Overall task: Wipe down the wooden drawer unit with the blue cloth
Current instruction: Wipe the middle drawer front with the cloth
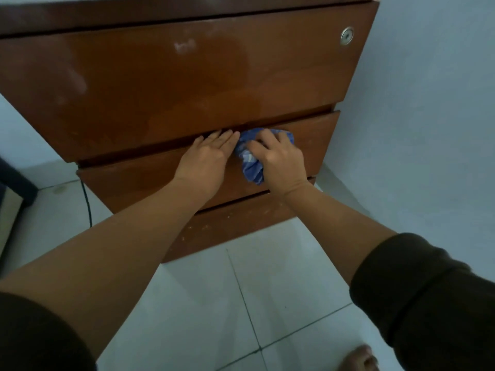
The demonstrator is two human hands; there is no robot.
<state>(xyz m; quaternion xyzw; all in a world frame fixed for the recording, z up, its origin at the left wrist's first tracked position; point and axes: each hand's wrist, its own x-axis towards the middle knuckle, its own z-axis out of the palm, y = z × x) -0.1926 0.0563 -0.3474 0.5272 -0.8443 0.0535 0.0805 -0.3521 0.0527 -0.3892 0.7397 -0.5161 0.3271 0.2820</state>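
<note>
Two hands meet mid-frame on the wooden drawer unit. The right hand presses the bunched blue cloth against the middle drawer's front, fingers closed on it. The left hand lies flat just beside it, fingers straight.

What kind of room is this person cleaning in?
Probably a home bedroom or small office corner: a wooden drawer unit with a lock stands against a plain wall on a white tiled floor.
</note>
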